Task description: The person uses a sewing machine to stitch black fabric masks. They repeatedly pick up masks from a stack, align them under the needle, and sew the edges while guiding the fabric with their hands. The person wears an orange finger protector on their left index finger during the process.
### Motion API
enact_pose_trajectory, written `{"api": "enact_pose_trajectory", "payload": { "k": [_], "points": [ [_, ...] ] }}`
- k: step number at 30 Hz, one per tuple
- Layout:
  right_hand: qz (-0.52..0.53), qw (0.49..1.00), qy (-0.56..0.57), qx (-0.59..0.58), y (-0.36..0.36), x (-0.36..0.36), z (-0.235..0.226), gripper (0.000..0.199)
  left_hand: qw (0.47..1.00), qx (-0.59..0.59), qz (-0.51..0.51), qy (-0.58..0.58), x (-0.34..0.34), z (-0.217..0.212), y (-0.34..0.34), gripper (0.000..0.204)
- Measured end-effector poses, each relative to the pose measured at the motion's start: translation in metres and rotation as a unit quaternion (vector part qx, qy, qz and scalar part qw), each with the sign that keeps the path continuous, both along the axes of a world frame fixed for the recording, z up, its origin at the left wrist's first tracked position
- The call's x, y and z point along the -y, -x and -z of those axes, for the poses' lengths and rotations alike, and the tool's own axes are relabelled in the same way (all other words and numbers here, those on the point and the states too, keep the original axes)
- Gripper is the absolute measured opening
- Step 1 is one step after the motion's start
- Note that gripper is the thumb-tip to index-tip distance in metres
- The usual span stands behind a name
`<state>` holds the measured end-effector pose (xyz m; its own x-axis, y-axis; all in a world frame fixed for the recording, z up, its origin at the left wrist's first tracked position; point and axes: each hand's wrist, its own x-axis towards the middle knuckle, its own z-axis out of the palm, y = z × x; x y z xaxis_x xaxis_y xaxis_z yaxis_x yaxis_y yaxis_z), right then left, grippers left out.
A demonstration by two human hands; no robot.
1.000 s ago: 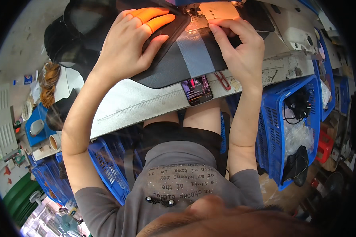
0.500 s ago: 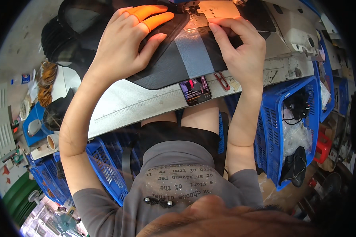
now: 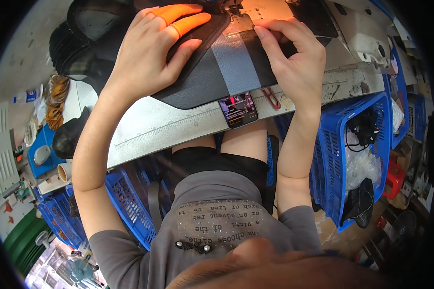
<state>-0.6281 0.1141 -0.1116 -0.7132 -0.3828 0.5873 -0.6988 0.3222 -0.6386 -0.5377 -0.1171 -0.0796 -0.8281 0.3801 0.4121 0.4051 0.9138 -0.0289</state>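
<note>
My left hand point(image 3: 149, 58) lies with fingers stretched out on a black leather-like panel point(image 3: 193, 91); orange covers point(image 3: 181, 17) sheathe two of its fingers. A grey-blue strip point(image 3: 235, 62) crosses the panel between my hands. At the panel's far edge, the thumb and forefinger of my right hand point(image 3: 296, 58) are pinched together beside the lit metal plate point(image 3: 253, 12) of a sewing machine. What they pinch is too small to make out. The machine's presser foot point(image 3: 234, 8) is just left of those fingertips, at the top edge of view.
A phone point(image 3: 238, 110) with its screen lit and red thread snips point(image 3: 271, 98) lie at the table's near edge point(image 3: 164, 130). Blue plastic baskets flank me, the right one point(image 3: 328, 159) holding plastic bags and black pieces. More black pieces point(image 3: 77, 48) are heaped at the far left.
The black panel and its strip have shifted slightly to the left, along with my left hand. My right hand keeps its pinch in nearly the same place. The phone's picture has changed.
</note>
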Motion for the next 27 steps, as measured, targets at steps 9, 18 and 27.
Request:
{"api": "enact_pose_trajectory", "payload": {
  "k": [9,18,27],
  "points": [
    [0.016,0.999,-0.011,0.032,-0.0019,0.0007,-0.0035,0.013,1.0,0.011,-0.006,0.004,-0.0007,-0.0012,0.0005,0.037],
    [0.007,0.999,-0.001,0.033,-0.0016,0.0,-0.0031,0.014,1.0,0.01,-0.01,0.011,0.0,0.0001,0.0002,0.037],
    [0.001,1.0,-0.003,0.006,-0.0008,0.0005,-0.0038,0.013,1.0,0.007,-0.014,0.024,0.0037,0.003,-0.0023,0.037]
  ]
}}
